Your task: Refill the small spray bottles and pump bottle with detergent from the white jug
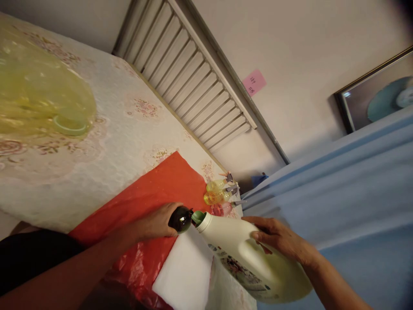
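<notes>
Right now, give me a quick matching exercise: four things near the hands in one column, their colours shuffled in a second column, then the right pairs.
Things:
1. jug held by the right hand
2. round cap at the left hand
3. plastic sheet on the table
4. small spray bottles

Colours:
A. yellow
B. dark, near black
C. red
D. cream white

Pairs: 1-D, 2-B, 3-C, 4-A
</notes>
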Tool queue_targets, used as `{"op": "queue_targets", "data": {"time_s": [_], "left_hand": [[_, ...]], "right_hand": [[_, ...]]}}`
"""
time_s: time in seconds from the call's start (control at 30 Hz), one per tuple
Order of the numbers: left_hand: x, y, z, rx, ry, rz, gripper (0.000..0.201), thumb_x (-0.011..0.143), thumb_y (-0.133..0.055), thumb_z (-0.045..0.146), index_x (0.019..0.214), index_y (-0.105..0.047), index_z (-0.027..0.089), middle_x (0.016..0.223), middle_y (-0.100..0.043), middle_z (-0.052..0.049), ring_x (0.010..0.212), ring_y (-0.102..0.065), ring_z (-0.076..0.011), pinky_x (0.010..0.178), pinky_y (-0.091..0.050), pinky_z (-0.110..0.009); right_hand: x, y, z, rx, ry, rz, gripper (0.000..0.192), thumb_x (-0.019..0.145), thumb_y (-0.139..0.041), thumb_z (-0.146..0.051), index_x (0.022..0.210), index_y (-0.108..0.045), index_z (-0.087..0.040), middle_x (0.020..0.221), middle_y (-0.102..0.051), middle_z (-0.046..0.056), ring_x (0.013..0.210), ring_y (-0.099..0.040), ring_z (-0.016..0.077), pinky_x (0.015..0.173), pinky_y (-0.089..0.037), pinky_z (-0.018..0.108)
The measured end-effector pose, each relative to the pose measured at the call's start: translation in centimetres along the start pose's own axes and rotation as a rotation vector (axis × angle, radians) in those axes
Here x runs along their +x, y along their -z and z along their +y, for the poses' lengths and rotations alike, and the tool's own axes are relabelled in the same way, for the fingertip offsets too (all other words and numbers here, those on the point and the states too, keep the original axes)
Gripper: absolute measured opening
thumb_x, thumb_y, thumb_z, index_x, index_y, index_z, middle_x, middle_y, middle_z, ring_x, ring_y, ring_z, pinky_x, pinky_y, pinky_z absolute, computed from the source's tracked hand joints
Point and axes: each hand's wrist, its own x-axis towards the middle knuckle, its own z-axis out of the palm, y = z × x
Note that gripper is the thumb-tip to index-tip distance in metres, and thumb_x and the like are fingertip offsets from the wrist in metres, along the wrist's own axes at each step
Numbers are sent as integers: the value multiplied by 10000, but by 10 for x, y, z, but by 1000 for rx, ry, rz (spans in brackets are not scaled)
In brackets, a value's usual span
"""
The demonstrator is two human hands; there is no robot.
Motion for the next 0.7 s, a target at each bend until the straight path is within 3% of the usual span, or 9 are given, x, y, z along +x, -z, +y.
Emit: {"op": "queue_targets", "data": {"time_s": [0.3,0.7], "left_hand": [[0,-1,-1,18,41,9,653,608,-752,225,1234,-572,266,1231,-672,-39,1155,-613,-305,938,-495,-383],[-1,1,5,8,9,3,597,626,-737,219,1201,-585,265,1198,-686,-31,1126,-629,-291,926,-503,-372]], "right_hand": [[0,-1,-6,-13,-22,6,703,879,-584,-617,1401,-587,-146,821,-639,56,574,-462,124,550,-385,264],[-1,0,-5,-11,-9,2,652,894,-583,-603,1373,-610,-162,783,-614,38,579,-460,128,555,-382,263]]}}
